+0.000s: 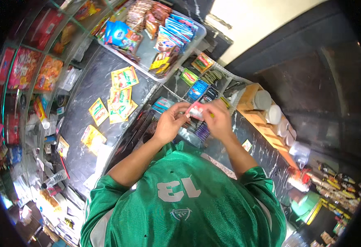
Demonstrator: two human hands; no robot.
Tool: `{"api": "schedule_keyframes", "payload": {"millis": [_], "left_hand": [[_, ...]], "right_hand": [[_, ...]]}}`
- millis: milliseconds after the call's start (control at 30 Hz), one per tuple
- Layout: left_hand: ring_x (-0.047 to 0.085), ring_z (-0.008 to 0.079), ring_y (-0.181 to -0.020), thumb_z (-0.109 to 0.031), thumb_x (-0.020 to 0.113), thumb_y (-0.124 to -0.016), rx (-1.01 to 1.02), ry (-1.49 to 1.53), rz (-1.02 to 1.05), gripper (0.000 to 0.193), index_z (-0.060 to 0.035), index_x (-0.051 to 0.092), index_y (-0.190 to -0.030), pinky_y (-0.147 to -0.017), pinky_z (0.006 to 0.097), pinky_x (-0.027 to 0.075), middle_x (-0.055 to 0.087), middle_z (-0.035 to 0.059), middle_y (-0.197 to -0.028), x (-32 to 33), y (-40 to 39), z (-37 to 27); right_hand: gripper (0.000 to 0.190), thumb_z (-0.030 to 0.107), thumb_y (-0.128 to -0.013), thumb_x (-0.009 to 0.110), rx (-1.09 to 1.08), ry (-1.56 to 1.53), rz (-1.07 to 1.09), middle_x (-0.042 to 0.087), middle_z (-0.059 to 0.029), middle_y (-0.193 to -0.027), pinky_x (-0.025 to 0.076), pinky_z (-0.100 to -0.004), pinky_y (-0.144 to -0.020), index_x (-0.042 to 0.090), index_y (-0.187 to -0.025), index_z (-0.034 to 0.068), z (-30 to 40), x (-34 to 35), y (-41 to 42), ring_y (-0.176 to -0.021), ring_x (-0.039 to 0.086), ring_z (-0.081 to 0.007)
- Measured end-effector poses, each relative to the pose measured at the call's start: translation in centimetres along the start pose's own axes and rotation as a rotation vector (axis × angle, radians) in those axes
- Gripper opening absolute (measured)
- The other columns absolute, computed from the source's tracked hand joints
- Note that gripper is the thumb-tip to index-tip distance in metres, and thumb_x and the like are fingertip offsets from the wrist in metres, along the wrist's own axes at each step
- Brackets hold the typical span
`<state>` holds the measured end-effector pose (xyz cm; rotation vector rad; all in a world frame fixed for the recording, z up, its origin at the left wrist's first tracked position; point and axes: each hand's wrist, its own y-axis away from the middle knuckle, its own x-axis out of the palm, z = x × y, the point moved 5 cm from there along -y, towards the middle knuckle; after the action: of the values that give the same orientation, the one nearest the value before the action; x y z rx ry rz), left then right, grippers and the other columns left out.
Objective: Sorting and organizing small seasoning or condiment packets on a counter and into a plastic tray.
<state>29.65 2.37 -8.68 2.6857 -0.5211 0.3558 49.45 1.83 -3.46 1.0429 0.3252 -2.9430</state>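
Note:
A small pink and white sachet [195,111] is held between my two hands, above a divided tray [174,92] of packets. My left hand [171,122] pinches its left edge with thumb and fingers. At its right edge is my right hand [219,119], slightly blurred, its fingers closed on the sachet. Blue sachets [198,89], green sachets [189,77] and purple sachets [202,132] lie in the compartments around my hands. Yellow and green seasoning sachets [124,77] lie loosely piled on the dark marble counter [90,74] to the left.
A clear plastic bin [203,32] of snack packs stands at the top. Glass shelves [29,49] with packaged goods curve along the left. On the right are a wooden rack [268,131] with white-lidded jars [273,114] and a green container [305,205].

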Motion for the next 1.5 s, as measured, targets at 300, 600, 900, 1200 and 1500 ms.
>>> {"api": "schedule_keyframes", "payload": {"millis": [300, 600, 900, 1200, 1500], "left_hand": [[0.074, 0.0191, -0.111, -0.011, 0.066, -0.109, 0.015, -0.052, -0.201, 0.026, 0.0044, 0.065, -0.13, -0.099, 0.033, 0.057, 0.075, 0.0137, -0.124, -5.1, 2.6, -0.1], [0.073, 0.0204, -0.114, -0.012, 0.063, -0.111, -0.056, 0.017, -0.314, 0.025, 0.0026, 0.065, -0.131, -0.101, 0.0369, 0.057, 0.075, 0.0133, -0.129, -5.3, 6.0, 2.0], [0.073, 0.0215, -0.114, -0.01, 0.062, -0.111, -0.06, -0.032, -0.322, 0.024, 0.0033, 0.065, -0.13, -0.103, 0.0376, 0.058, 0.075, 0.0143, -0.127, -4.4, 6.1, 1.4], [0.073, 0.0235, -0.114, -0.008, 0.061, -0.111, -0.101, -0.034, -0.373, 0.024, 0.0044, 0.065, -0.131, -0.103, 0.0379, 0.058, 0.073, 0.0155, -0.127, -4.2, 7.4, 2.6], [0.073, 0.0208, -0.111, -0.01, 0.062, -0.111, -0.059, -0.057, -0.413, 0.023, 0.0032, 0.065, -0.13, -0.101, 0.0367, 0.058, 0.074, 0.0134, -0.124, -4.0, 8.1, 1.5]], "right_hand": [[0.019, 0.02, -0.104, 0.066, 0.017, 0.283, -0.065, 0.072, -0.0185, -0.109, 0.052, -0.0519, -0.092, 0.075, -0.111, 0.005, -10.5, 1.0, -14.2, -0.105, 0.066, -0.0429], [0.023, 0.029, -0.104, 0.069, 0.432, 0.412, 0.105, 0.078, -0.0188, -0.119, 0.057, -0.0546, -0.091, 0.076, -0.116, 0.011, -11.7, 4.1, -18.7, -0.111, 0.072, -0.0436], [0.023, 0.032, -0.102, 0.069, 0.229, 0.709, 0.009, 0.077, -0.0156, -0.115, 0.06, -0.0554, -0.089, 0.075, -0.116, 0.014, -15.1, 5.5, -17.6, -0.103, 0.076, -0.0437], [0.029, 0.034, -0.104, 0.064, 0.306, 0.826, 0.094, 0.08, -0.0205, -0.102, 0.061, -0.0585, -0.082, 0.067, -0.123, 0.013, -15.4, 6.2, -18.1, -0.095, 0.079, -0.044], [0.03, 0.039, -0.107, 0.061, 0.351, 0.833, 0.157, 0.08, -0.0238, -0.103, 0.059, -0.0614, -0.084, 0.061, -0.126, 0.015, -15.7, 6.2, -18.5, -0.099, 0.077, -0.0486]]}}
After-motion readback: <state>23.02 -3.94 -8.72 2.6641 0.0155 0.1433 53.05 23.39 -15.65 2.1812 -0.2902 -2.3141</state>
